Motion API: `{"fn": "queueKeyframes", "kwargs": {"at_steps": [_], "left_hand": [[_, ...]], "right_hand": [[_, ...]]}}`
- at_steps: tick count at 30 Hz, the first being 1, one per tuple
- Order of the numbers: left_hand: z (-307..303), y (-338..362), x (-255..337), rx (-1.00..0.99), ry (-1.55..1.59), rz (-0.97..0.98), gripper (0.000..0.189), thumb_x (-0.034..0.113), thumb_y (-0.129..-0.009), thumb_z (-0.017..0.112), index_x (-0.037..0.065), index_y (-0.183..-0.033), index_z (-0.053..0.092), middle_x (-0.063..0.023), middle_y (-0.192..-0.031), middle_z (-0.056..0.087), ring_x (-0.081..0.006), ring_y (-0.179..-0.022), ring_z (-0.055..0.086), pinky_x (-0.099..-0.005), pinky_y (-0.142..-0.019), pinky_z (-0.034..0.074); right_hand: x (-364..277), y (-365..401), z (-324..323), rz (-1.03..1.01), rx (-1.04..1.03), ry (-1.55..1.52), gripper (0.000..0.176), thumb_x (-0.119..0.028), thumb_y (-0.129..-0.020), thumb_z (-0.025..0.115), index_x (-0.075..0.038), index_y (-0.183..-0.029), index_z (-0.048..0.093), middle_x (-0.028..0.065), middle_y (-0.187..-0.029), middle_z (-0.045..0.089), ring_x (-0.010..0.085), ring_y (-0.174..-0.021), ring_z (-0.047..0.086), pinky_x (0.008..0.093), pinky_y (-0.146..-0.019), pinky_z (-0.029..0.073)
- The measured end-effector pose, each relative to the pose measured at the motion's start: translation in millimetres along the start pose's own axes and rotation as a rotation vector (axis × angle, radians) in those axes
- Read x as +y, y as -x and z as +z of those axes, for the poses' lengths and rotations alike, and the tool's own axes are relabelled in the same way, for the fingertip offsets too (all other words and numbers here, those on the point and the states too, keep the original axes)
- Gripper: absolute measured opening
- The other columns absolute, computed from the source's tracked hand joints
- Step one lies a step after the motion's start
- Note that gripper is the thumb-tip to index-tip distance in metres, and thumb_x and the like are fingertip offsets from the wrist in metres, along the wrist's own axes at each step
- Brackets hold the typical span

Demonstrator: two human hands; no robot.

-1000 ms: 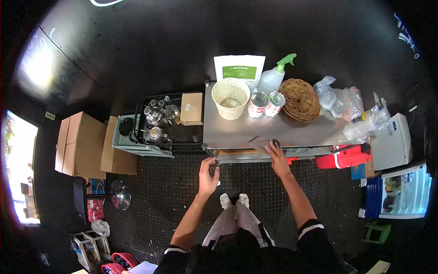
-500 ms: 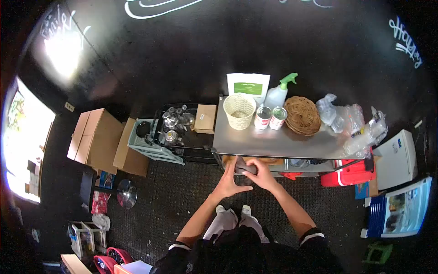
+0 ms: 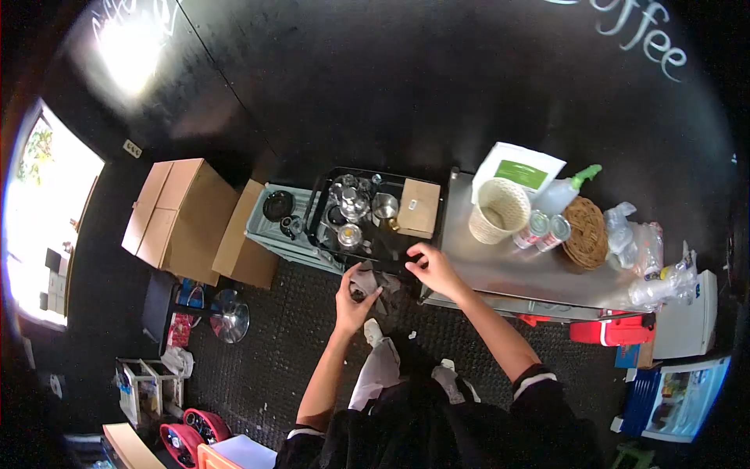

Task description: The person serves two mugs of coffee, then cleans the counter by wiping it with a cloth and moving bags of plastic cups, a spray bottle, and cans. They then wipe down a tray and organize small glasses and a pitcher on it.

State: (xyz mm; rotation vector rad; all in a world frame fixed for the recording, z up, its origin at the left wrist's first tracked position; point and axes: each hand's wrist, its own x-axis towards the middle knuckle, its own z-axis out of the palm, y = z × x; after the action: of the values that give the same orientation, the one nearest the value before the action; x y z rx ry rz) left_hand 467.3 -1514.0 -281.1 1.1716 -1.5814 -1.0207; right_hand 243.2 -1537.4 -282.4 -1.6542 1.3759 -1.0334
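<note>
My left hand (image 3: 354, 306) is closed around a crumpled grey cloth (image 3: 364, 280), just in front of the black tray (image 3: 391, 252). Part of the cloth hangs loose to the right of the fingers. Over the tray's front right corner is my right hand (image 3: 434, 272), its thumb and bent fingers apart and nothing visible between them. On the tray stand several glass and metal pots, among them a glass pot (image 3: 354, 205) and a metal pitcher (image 3: 384, 205). A small cardboard box (image 3: 419, 208) sits at the tray's right end.
To the right, a steel table (image 3: 469, 270) carries a cream basket (image 3: 498, 211), two cans (image 3: 533, 229), a spray bottle (image 3: 556, 195), a wicker basket (image 3: 584, 234) and plastic bags. Large cardboard boxes (image 3: 180, 223) stand at left. A red cooler (image 3: 613, 331) sits low at right.
My view has turned left toward the tray. Both hands were together on the cloth; now the right hand has let go and moved away, while the left keeps it, lower and further left.
</note>
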Motion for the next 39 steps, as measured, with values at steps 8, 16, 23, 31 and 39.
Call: {"fn": "queueKeyframes", "kwargs": {"at_steps": [8,16,23,31,39], "left_hand": [[-74.6,-70.3,-68.1,0.032,0.017,-0.124,0.064,0.000,-0.072,0.074,0.002,-0.128,0.043,-0.0138,-0.111,0.058,-0.0175,-0.098,0.057,-0.0306,-0.085,0.047],[-84.6,-109.0,-103.0,0.086,0.096,-0.111,0.061,-0.001,-0.073,0.072,0.003,-0.127,0.044,-0.0111,-0.115,0.057,-0.0152,-0.101,0.054,-0.0294,-0.087,0.045],[-87.1,-121.5,-116.1,0.135,0.086,-0.140,0.063,0.002,-0.073,0.074,0.003,-0.127,0.043,-0.0112,-0.114,0.055,-0.0166,-0.101,0.053,-0.0298,-0.088,0.044],[-85.9,-128.5,-134.4,0.140,0.056,-0.172,0.061,0.005,-0.074,0.075,0.001,-0.126,0.044,-0.0107,-0.117,0.053,-0.0180,-0.107,0.051,-0.0308,-0.093,0.040],[-80.8,-135.6,-137.2,0.119,0.040,-0.156,0.061,0.009,-0.073,0.076,0.000,-0.125,0.045,-0.0114,-0.117,0.053,-0.0190,-0.108,0.050,-0.0318,-0.095,0.039]], "right_hand": [[67.2,-166.7,69.6,0.150,0.077,0.571,0.101,-0.027,-0.060,0.083,-0.007,-0.140,0.026,0.0189,-0.138,0.036,0.0361,-0.127,0.037,0.0451,-0.103,0.036],[77.3,-195.6,89.9,0.311,-0.013,0.937,0.092,-0.032,-0.052,0.085,0.002,-0.126,0.042,0.0145,-0.122,0.042,0.0329,-0.115,0.043,0.0493,-0.091,0.043],[67.2,-177.1,81.0,0.331,-0.144,0.863,0.083,-0.031,-0.052,0.082,0.005,-0.119,0.048,0.0182,-0.123,0.042,0.0353,-0.115,0.044,0.0463,-0.092,0.044],[72.2,-143.1,43.0,0.082,-0.470,0.706,0.083,-0.022,-0.052,0.082,0.002,-0.124,0.047,0.0155,-0.126,0.042,0.0341,-0.116,0.043,0.0406,-0.100,0.040],[88.5,-108.1,14.3,0.023,-0.478,0.837,0.079,-0.018,-0.048,0.081,-0.002,-0.119,0.052,0.0142,-0.123,0.046,0.0316,-0.117,0.043,0.0419,-0.097,0.043]]}}
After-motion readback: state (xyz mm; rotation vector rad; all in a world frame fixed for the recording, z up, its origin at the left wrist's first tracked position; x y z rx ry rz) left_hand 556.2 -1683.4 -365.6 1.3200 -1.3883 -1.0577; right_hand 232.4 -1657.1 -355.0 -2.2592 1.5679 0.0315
